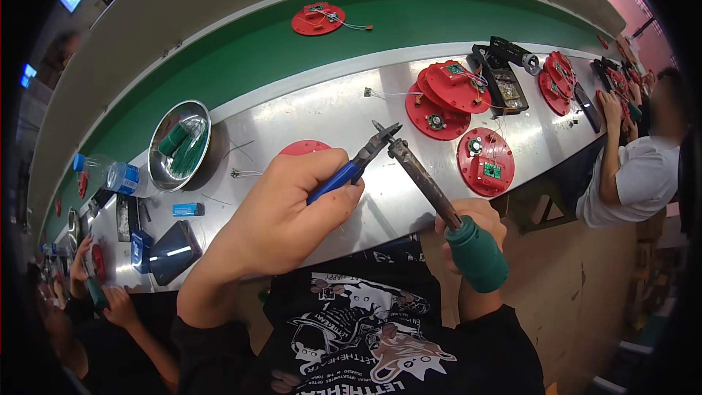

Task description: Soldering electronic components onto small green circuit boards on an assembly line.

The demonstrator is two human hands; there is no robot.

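Blue-handled pliers (pixel 338 178) are gripped in my left hand (pixel 274 212), jaws pointing up and to the right. A soldering iron (pixel 479 257) with a green handle and a darkened metal shaft is held in my right hand (pixel 484 213). Its front end comes right up to the pliers' jaws; whether they touch I cannot tell. Both tools are raised over the metal table (pixel 351 99). Part of a red round plate (pixel 303 148) shows behind my left hand. Right of the iron lies another red plate (pixel 486 175) carrying a green circuit board and wires.
Stacked red plates (pixel 431 121) with boards sit at the back right, beside a black box (pixel 504 88). At the left stand a steel bowl (pixel 155 161) of green wires and plastic bottles (pixel 124 178). A blue lighter-sized box (pixel 188 209) lies nearby. Co-workers (pixel 629 175) sit on both sides.
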